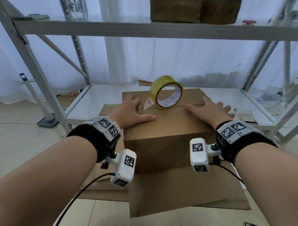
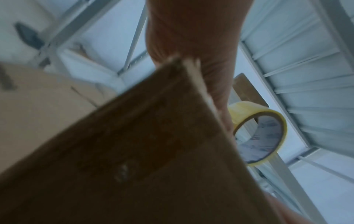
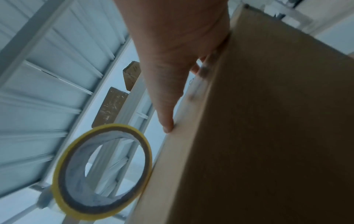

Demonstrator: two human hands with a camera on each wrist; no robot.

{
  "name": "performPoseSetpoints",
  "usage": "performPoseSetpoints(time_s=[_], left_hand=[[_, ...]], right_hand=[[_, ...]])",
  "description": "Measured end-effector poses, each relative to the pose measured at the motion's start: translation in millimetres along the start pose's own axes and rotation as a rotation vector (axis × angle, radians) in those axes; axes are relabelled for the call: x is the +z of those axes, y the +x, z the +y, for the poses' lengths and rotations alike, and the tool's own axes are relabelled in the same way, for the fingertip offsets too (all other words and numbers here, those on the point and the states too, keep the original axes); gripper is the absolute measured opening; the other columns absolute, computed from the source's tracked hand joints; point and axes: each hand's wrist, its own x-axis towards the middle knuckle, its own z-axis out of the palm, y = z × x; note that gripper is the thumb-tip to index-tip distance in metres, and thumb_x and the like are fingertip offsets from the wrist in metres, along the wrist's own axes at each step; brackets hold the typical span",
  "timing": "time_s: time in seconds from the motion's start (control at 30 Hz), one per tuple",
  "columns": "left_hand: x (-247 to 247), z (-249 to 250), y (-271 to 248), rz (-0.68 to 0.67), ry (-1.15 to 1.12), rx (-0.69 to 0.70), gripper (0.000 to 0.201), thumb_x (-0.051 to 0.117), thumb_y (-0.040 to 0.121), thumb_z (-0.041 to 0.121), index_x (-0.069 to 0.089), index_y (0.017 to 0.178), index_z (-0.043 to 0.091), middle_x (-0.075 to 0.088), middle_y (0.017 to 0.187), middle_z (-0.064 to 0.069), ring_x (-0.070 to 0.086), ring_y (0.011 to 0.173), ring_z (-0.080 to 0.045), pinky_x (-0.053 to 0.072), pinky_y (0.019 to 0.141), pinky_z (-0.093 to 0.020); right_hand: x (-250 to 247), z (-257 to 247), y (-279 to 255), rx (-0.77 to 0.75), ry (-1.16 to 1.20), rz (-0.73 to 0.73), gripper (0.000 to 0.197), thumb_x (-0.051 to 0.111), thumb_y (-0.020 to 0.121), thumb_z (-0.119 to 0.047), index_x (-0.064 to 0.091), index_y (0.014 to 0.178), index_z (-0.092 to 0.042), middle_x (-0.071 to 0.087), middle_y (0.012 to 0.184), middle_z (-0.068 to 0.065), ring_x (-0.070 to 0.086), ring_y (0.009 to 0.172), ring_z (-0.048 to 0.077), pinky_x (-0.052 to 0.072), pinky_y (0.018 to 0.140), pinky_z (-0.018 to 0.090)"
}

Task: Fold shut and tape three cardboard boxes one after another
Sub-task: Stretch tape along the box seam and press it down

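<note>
Both forearms enter from the lower corners; the left hand and right hand are laid flat, fingers spread, on the folded-shut cardboard box at centre frame. Its seam is judged untaped; the tape roll stands upright there. Two boxes are shelved upper right.

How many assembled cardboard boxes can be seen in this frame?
3. One box on the floor under both hands, with the tape roll on top; two boxes side by side on the upper shelf. Others may be hidden.

Left wrist view: brown cardboard box blurred, hiding left-hand fingers. Head view: two brown cartons at 12 o'clock, tops cropped.
</note>
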Motion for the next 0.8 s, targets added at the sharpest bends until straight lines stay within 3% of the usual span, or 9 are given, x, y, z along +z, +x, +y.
performPoseSetpoints(time_s=[0.13, 0.23, 0.4, 0.53, 0.6, 0.7, 0.8], left_hand=[[-18, -27, 1, -0.039, 0.029, 0.024, 0.104, 0.068, 0.073, 0.060, 0.021, 0.151, 0.010, 0.003, 0.161, -0.001, 0.011, 0.146, -0.018, 0.012, 0.116, -0.030], [-8, -44, 2, -0.067, 0.005, 0.034, 0.103, 0.067, 0.072, 0.063, 0.024, 0.151, 0.012, 0.009, 0.160, 0.003, 0.014, 0.146, -0.016, 0.013, 0.117, -0.031], [-2, -46, 7, -0.043, -0.032, 0.101, 0.073, 0.066, 0.080, 0.055, 0.045, 0.140, 0.020, 0.040, 0.146, 0.002, 0.036, 0.133, -0.015, 0.028, 0.108, -0.028], [-3, -45, 5, -0.026, -0.037, 0.124, 0.069, 0.064, 0.081, 0.055, 0.048, 0.139, 0.021, 0.043, 0.144, 0.003, 0.038, 0.131, -0.015, 0.030, 0.109, -0.030], [-3, -46, 5, -0.028, -0.035, 0.131, 0.071, 0.063, 0.080, 0.057, 0.047, 0.139, 0.022, 0.041, 0.146, 0.004, 0.036, 0.133, -0.015, 0.029, 0.111, -0.031], [-4, -47, 3, -0.021, -0.004, 0.134, 0.072, 0.061, 0.081, 0.059, 0.046, 0.140, 0.022, 0.037, 0.149, 0.005, 0.032, 0.136, -0.016, 0.026, 0.113, -0.033], [-2, -48, 3, -0.021, -0.010, 0.093, 0.075, 0.059, 0.076, 0.068, 0.053, 0.134, 0.020, 0.047, 0.140, 0.002, 0.042, 0.128, -0.017, 0.033, 0.108, -0.033]], right_hand=[[4, -13, -4, -0.064, 0.034, -0.118, 0.098, 0.051, 0.068, -0.085, 0.012, 0.149, -0.047, 0.017, 0.152, 0.015, 0.016, 0.138, 0.040, 0.021, 0.109, 0.052], [5, -17, -3, -0.084, 0.009, -0.216, 0.100, 0.059, 0.067, -0.080, 0.011, 0.148, -0.050, 0.010, 0.154, 0.017, 0.014, 0.140, 0.041, 0.021, 0.112, 0.050], [17, -27, 1, -0.064, 0.023, -0.130, 0.098, 0.067, 0.062, -0.077, 0.029, 0.146, -0.044, 0.026, 0.146, 0.015, 0.024, 0.134, 0.039, 0.026, 0.110, 0.052], [10, -40, 0, -0.088, -0.077, -0.088, 0.100, 0.065, 0.062, -0.078, 0.035, 0.145, -0.032, 0.026, 0.148, 0.017, 0.022, 0.136, 0.040, 0.021, 0.111, 0.052], [3, -62, -10, -0.264, 0.091, -0.031, 0.102, 0.061, 0.065, -0.079, 0.028, 0.147, -0.028, 0.013, 0.156, 0.016, 0.010, 0.144, 0.036, 0.012, 0.116, 0.053], [-1, -111, -35, -0.659, 0.453, 0.019, 0.095, 0.051, 0.067, -0.079, 0.028, 0.147, -0.033, 0.005, 0.161, 0.003, 0.004, 0.148, 0.021, 0.012, 0.116, 0.044], [5, -155, -45, -0.840, 0.133, 0.093, 0.090, 0.053, 0.073, -0.078, 0.037, 0.144, -0.025, 0.030, 0.154, 0.004, 0.022, 0.143, 0.023, 0.022, 0.114, 0.041]])
